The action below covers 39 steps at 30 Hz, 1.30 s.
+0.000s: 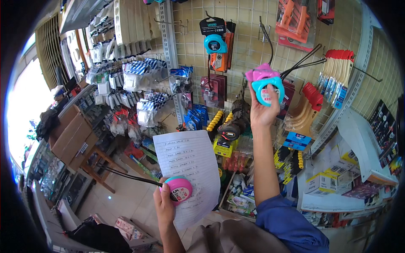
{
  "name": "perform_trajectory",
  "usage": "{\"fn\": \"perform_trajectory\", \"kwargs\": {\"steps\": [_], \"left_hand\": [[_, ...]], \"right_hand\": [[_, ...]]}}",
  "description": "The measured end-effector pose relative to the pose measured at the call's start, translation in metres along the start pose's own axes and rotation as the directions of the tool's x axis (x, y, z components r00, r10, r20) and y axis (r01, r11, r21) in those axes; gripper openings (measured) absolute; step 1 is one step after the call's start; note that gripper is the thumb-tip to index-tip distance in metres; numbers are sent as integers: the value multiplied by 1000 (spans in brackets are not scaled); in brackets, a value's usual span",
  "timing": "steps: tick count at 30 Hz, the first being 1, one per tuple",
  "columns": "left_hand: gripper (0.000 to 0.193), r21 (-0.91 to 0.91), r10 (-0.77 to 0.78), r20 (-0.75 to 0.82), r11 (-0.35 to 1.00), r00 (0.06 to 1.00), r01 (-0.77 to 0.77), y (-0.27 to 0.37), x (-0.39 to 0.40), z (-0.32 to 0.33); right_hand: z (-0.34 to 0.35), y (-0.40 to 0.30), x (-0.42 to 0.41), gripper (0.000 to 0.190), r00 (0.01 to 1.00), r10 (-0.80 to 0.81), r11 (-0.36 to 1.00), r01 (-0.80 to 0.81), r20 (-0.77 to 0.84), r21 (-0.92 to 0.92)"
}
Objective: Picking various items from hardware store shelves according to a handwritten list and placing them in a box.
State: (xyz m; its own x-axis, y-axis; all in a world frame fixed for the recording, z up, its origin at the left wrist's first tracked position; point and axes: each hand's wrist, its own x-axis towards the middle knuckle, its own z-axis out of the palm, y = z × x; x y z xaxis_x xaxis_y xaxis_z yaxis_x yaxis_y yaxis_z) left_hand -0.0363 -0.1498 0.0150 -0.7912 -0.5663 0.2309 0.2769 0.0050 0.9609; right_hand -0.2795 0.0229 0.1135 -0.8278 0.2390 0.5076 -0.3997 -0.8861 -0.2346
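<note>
My left hand (164, 204) grips a pink tape measure (183, 189) with a black wrist strap (129, 176) trailing left; a teal edge shows behind its case. A lined paper sheet (186, 151) with handwriting is in the same hand, partly covered by the tape measure. Raised at the wire-grid wall, my right hand (262, 114) has its thumb across a teal tape measure (268, 90). Pink tape measure cases (262, 72) sit stacked behind the teal one. A black strap (267, 41) runs up from them to a wall hook, and other straps stretch right.
Another teal tape measure (215, 44) hangs on a card left of my right hand. Paintbrushes (335, 72) and curved-handled brushes (300, 110) hang at right. Packaged fittings (139, 76) line the left. A cardboard box (71, 139) rests on a wooden stool (99, 169). Small boxes (329, 180) fill the right shelf.
</note>
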Motion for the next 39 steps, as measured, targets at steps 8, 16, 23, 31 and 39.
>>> {"fn": "perform_trajectory", "kwargs": {"steps": [8, 16, 23, 31, 39], "left_hand": [[42, 2, -36, -61, 999, 998, 36, 6, -13, -5], [43, -49, -65, -178, 997, 982, 58, 6, -21, -16], [41, -150, -119, -285, 985, 951, 79, 0, -29, -42], [40, -270, -115, -438, 963, 892, -9, -11, -37, -90], [36, -176, -91, -665, 984, 741, -37, -19, -18, -129]], "right_hand": [[-61, 18, -1, 27, 998, 69, 997, -68, -15, 48], [-79, 7, -19, 33, 995, 50, 996, -43, -89, 79], [-39, -2, -74, 58, 994, 105, 972, -106, 16, 210], [-1, 49, -176, 77, 668, 715, 614, -742, 208, 270], [39, 118, -262, 74, 142, 883, 18, -963, 448, 269]]}}
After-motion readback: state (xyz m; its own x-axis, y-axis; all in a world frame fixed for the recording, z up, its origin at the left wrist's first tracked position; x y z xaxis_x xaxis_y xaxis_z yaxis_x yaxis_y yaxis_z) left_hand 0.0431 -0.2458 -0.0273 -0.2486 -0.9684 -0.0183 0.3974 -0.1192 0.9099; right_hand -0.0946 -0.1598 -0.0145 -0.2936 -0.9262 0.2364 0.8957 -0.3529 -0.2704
